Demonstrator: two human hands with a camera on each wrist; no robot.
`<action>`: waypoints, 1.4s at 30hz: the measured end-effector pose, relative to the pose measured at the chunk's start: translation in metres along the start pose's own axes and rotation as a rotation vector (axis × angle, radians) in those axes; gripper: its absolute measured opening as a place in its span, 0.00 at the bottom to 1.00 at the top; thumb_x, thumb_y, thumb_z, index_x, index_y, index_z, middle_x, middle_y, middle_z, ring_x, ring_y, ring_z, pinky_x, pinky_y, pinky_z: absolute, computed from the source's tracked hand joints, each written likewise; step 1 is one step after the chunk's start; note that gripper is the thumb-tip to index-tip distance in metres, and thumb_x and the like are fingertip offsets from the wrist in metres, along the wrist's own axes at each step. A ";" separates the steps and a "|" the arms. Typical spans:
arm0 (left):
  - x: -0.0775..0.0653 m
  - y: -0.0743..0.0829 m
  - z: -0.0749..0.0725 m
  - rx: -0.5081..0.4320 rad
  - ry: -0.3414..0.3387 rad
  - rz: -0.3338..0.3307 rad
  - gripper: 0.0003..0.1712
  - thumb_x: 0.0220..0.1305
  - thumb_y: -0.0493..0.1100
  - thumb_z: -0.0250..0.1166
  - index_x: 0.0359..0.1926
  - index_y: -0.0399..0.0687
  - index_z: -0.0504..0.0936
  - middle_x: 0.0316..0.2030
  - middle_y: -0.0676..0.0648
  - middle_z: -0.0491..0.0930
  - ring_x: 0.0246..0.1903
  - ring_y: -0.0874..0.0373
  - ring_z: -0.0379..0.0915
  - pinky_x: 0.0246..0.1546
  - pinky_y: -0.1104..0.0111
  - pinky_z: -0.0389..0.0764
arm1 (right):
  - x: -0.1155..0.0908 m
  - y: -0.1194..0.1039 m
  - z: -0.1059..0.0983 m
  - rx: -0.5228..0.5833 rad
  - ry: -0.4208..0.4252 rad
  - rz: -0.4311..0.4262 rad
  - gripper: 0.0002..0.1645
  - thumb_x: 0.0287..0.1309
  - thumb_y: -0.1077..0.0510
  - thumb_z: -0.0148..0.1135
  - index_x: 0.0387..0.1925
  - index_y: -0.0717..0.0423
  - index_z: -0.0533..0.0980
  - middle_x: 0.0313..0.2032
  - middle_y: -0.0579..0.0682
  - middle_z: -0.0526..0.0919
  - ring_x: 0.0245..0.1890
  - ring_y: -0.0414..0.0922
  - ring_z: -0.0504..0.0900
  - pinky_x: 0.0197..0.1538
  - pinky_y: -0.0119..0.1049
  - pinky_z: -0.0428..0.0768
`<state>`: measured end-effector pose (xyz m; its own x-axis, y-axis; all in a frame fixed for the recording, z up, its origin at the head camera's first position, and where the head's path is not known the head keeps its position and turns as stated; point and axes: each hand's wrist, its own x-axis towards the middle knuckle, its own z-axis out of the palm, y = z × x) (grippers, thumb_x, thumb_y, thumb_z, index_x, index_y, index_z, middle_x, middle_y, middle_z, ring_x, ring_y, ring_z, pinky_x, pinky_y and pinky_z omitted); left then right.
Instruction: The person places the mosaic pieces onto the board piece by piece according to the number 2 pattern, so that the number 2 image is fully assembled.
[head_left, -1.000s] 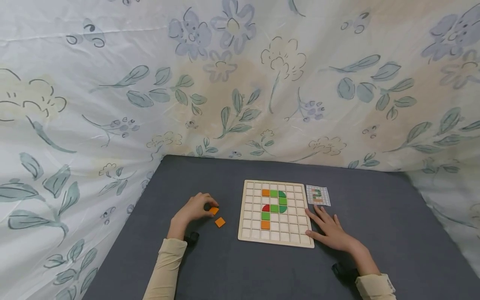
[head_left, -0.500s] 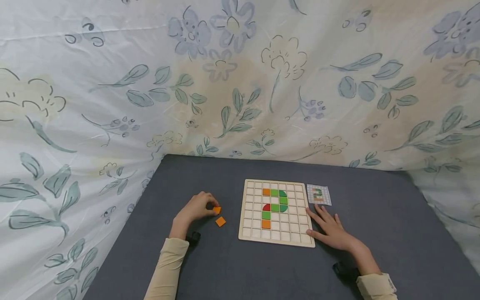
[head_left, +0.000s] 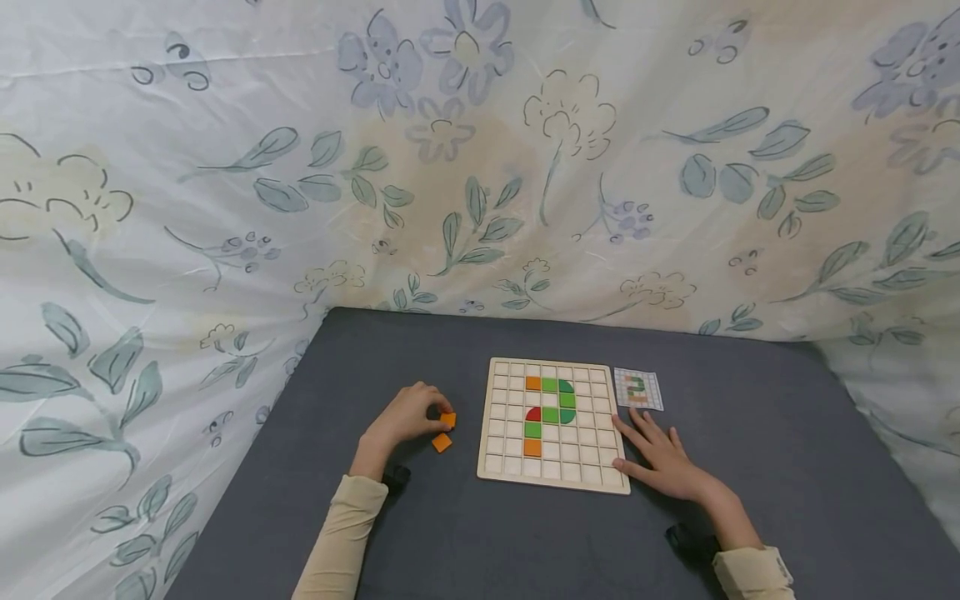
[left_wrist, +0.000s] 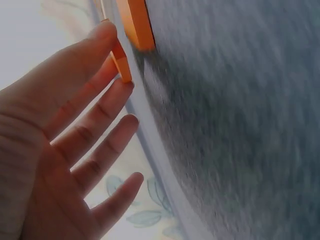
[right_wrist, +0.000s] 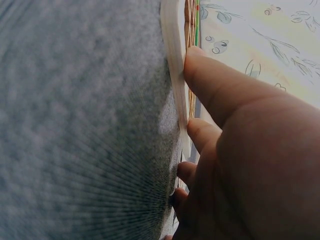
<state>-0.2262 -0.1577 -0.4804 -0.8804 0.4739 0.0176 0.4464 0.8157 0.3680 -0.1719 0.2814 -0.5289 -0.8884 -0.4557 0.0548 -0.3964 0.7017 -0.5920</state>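
My left hand (head_left: 408,415) pinches an orange square tile (left_wrist: 121,61) between thumb and fingertips, to the left of the board. Another orange tile (head_left: 442,442) lies on the table just below that hand. The wooden grid board (head_left: 495,467) bears orange, green and red pieces, some of them with rounded corners, set in a curving row of cells. At the board's right edge rests my right hand (head_left: 663,462), fingers spread, thumb and index fingertip touching the rim. In the right wrist view these two fingertips press on the board's pale side (right_wrist: 173,55).
A small printed card (head_left: 638,390) with a coloured grid pattern lies beyond the right hand, beside the board's upper right corner. The dark grey table (head_left: 465,542) ends at a flowered cloth (head_left: 465,208) behind and at the sides.
My left hand has lifted the pinched orange tile's position slightly rightward, toward the board. The right hand and the board stay where they were.
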 end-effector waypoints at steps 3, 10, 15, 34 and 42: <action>0.003 0.006 0.003 0.035 -0.012 0.020 0.12 0.52 0.51 0.70 0.37 0.55 0.85 0.35 0.55 0.78 0.38 0.57 0.69 0.48 0.57 0.71 | 0.000 0.000 -0.001 0.000 -0.021 0.015 0.43 0.60 0.42 0.55 0.71 0.46 0.51 0.70 0.65 0.43 0.69 0.66 0.36 0.56 0.74 0.30; 0.007 0.022 0.012 0.086 -0.020 0.039 0.13 0.51 0.54 0.69 0.37 0.58 0.85 0.35 0.57 0.79 0.40 0.58 0.70 0.54 0.53 0.69 | 0.001 -0.006 -0.004 -0.012 -0.035 0.054 0.43 0.59 0.41 0.56 0.71 0.48 0.53 0.69 0.67 0.45 0.68 0.68 0.39 0.58 0.73 0.32; 0.010 0.034 0.016 0.135 -0.013 0.059 0.14 0.50 0.56 0.69 0.37 0.60 0.85 0.36 0.58 0.79 0.41 0.58 0.70 0.56 0.52 0.67 | 0.001 -0.006 -0.004 -0.017 -0.030 0.038 0.43 0.59 0.42 0.56 0.71 0.48 0.53 0.69 0.68 0.46 0.68 0.67 0.39 0.57 0.74 0.32; 0.027 0.063 0.021 0.147 -0.004 0.149 0.14 0.48 0.57 0.71 0.36 0.60 0.85 0.35 0.60 0.80 0.38 0.61 0.68 0.56 0.54 0.67 | 0.002 -0.004 -0.003 0.004 -0.042 0.048 0.43 0.59 0.41 0.56 0.71 0.47 0.52 0.70 0.66 0.44 0.69 0.67 0.37 0.58 0.72 0.29; 0.037 0.080 0.026 0.178 -0.027 0.190 0.14 0.49 0.58 0.70 0.37 0.62 0.85 0.36 0.61 0.81 0.43 0.61 0.71 0.57 0.55 0.66 | -0.001 -0.002 -0.002 0.006 -0.021 0.007 0.42 0.61 0.42 0.54 0.72 0.45 0.50 0.70 0.65 0.43 0.69 0.65 0.35 0.57 0.73 0.29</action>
<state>-0.2186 -0.0661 -0.4745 -0.7745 0.6309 0.0453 0.6266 0.7556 0.1910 -0.1705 0.2813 -0.5259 -0.8863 -0.4619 0.0336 -0.3883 0.7016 -0.5975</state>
